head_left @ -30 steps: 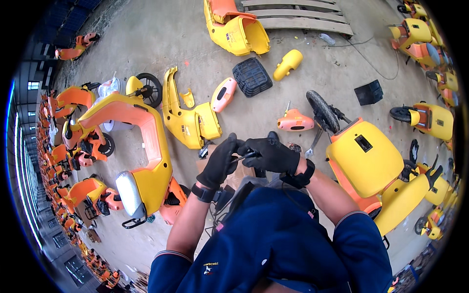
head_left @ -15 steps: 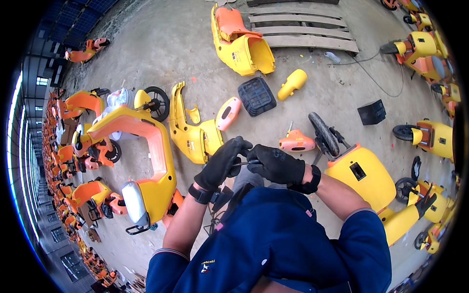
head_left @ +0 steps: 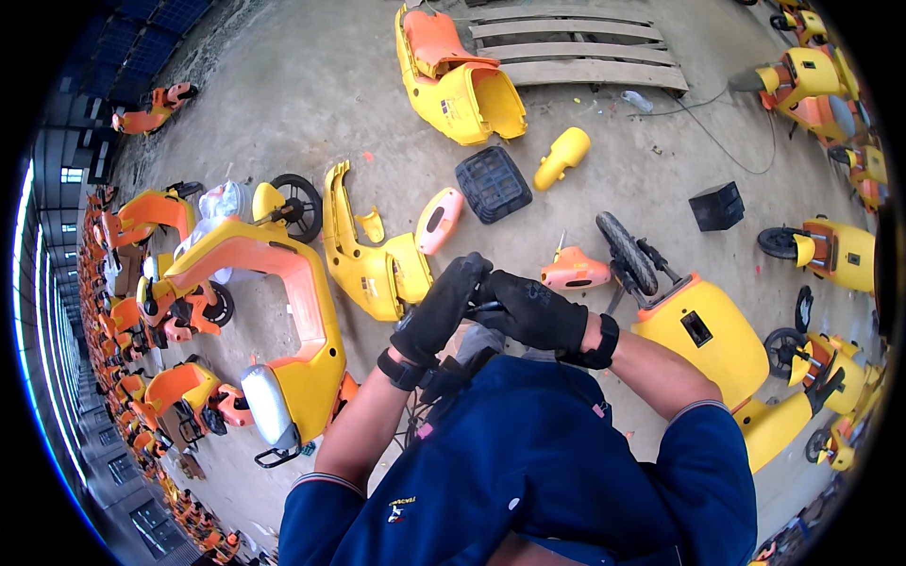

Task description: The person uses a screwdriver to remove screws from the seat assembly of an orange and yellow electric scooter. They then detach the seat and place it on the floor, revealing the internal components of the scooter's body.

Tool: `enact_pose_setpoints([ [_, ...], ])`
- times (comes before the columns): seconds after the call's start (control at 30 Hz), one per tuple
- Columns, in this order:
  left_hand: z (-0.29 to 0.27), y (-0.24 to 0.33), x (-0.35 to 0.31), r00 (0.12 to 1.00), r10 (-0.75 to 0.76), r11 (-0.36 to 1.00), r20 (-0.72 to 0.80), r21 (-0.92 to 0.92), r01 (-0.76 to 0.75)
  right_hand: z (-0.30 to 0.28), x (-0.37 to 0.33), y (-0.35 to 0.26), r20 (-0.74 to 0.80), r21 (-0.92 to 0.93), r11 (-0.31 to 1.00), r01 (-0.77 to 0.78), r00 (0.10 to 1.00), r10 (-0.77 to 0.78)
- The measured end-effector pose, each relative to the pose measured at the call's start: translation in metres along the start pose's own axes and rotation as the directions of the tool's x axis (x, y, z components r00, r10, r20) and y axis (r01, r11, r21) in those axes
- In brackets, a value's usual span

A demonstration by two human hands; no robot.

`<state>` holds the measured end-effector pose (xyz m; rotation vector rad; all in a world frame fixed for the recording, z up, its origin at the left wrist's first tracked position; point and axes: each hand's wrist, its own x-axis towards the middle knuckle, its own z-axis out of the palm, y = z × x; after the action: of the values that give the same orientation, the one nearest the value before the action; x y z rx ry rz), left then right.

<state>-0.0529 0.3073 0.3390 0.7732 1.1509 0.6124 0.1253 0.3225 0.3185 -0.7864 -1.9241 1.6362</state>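
Both my hands wear black gloves and are held together in front of my body, their fingers touching. My left hand [head_left: 442,309] is closed, its fingertips bent in against the other glove. My right hand [head_left: 534,313] is closed around a thin dark rod-like piece [head_left: 487,307]; only a short bit of it shows between the gloves, and its kind cannot be made out. The fingers of both hands cover most of it. Below my left wrist, dark cables [head_left: 408,424] hang beside my shirt.
A yellow-orange scooter body [head_left: 316,368] stands at left, and a yellow scooter with its front wheel [head_left: 628,253] at right. On the floor ahead lie a yellow body panel [head_left: 373,283], an orange cover [head_left: 440,221], a black crate [head_left: 494,185], a yellow fender [head_left: 563,158] and a black box [head_left: 717,207].
My hands have drawn closer together, the left moving slightly right, so less of the thin dark piece shows between them. The view has shifted a little.
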Motion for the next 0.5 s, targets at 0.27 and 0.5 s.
enact_pose_setpoints([
  [0.27, -0.03, -0.024, 0.014, 0.963, -0.232, 0.965, 0.141, 0.162, 0.208, -0.015, 0.0, 0.041, 0.013, 0.069, 0.991, -0.113, 0.994, 0.112],
  [0.5, -0.061, -0.14, 0.03, 0.954, -0.299, 0.954, -0.015, -0.006, 0.299, -0.045, -0.078, 0.281, -0.157, 0.694, 0.464, -0.55, 0.513, 0.844],
])
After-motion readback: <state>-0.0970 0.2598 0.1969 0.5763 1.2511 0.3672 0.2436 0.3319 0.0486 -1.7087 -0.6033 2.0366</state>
